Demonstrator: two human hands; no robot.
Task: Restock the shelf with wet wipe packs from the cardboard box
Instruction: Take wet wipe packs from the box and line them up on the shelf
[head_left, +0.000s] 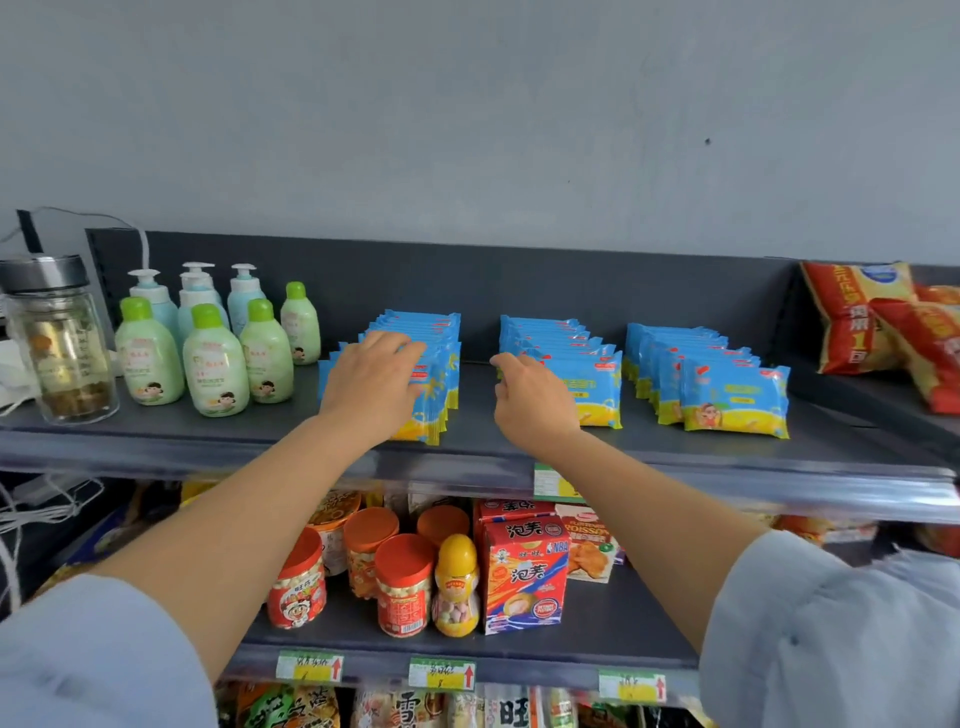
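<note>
Sleeves: two pale blue fabric sleeves (831, 634) at both lower corners, with bare forearms reaching up and away to the top shelf.
Left hand: left hand (371, 382) laid flat with fingers spread over the tops of the left row. Judged to be steadying and squaring the upright packs so none topples.
Right hand: right hand (535, 397) at the near left corner of the middle row, fingers loosely curled against the front pack's edge. Whether it pinches that pack cannot be told.
Wet wipe packs: blue-and-yellow plastic wet wipe packs in three files, left row (441, 332), middle row (592, 384) and right row (732, 397). Each pack stands on edge, face to the aisle, and each file runs near to far. Judged arranged so for display and easy picking.
Cardboard box: not in view.
Top shelf: dark grey metal shelf (478, 415) with a raised back panel. Bare strips separate the rows.
Left neighbours: green and pale blue plastic lotion bottles (215, 364), with a clear glass jar with metal lid (60, 343) further left.
Right neighbours: red-and-yellow snack bags (862, 317) leaning against the back panel.
Lower shelf: orange-lidded snack jars (402, 587) and red cartons (524, 571), with green-and-yellow price labels (441, 673) on its lip.
Room: plain grey wall (467, 104) behind, with white cables at far left.
</note>
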